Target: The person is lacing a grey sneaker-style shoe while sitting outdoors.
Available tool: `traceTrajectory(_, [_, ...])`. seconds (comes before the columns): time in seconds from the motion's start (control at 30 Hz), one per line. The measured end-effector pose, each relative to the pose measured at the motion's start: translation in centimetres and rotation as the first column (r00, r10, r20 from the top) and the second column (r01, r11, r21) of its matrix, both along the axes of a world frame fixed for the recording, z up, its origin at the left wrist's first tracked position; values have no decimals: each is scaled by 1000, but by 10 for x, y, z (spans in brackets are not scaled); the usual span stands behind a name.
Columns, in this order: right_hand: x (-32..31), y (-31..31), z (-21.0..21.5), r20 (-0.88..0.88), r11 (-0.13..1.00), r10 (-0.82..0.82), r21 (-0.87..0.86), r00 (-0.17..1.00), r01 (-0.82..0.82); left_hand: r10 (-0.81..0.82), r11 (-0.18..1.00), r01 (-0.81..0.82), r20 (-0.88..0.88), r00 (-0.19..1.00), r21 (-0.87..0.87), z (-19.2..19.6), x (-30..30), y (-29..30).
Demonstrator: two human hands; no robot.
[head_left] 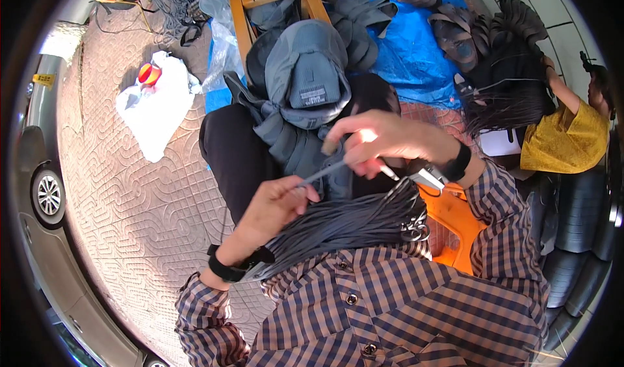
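My left hand (276, 208) pinches one thin grey strap (323, 171) that runs up toward my right hand (383, 143). My right hand grips the strap's other end together with a pair of scissors (419, 174) whose metal blades stick out to the right. A thick bundle of grey straps (344, 227) lies across my lap under both hands. A stack of grey caps (305, 74) rests on my dark-trousered knees just beyond my hands.
An orange stool (455, 221) sits at my right. A wooden chair (244, 22) with grey fabric stands ahead on a blue tarp (416, 55). A white bag (156, 107) lies on the patterned paving. A person in yellow (562, 139) sits at right. A parked car (39, 191) is at left.
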State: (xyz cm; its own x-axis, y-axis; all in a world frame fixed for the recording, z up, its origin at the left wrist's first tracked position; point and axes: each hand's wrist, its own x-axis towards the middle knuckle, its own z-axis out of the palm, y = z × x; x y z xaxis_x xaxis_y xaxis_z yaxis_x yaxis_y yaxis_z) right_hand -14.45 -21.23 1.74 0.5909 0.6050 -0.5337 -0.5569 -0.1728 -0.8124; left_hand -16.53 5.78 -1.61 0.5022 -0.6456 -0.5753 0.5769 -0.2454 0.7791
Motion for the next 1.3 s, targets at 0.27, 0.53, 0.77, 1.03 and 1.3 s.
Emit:
traceTrajectory(0.27, [55, -170, -19, -349, 415, -589, 643, 729, 643, 687, 725, -688, 48, 725, 23, 0, 81, 117])
traceTrajectory(0.53, [47, -260, -76, -459, -137, -873, 552, 163, 823, 878, 479, -872, -57, 475, 101, -52, 82, 182])
traceTrajectory(0.77, [41, -240, -93, -237, -253, -962, 583, -136, 772, 940, 337, -935, 24, 341, 108, -73, 87, 236])
traceTrajectory(1.03, [19, -290, -120, 26, 99, -995, 353, 96, 930, 722, 440, -887, 533, 442, 141, -114, 86, 272])
traceTrajectory(1.3, [85, -114, -66, 510, 562, -686, -81, 519, 823, -149, 936, -325, 989, -12, 137, 17, 75, -43])
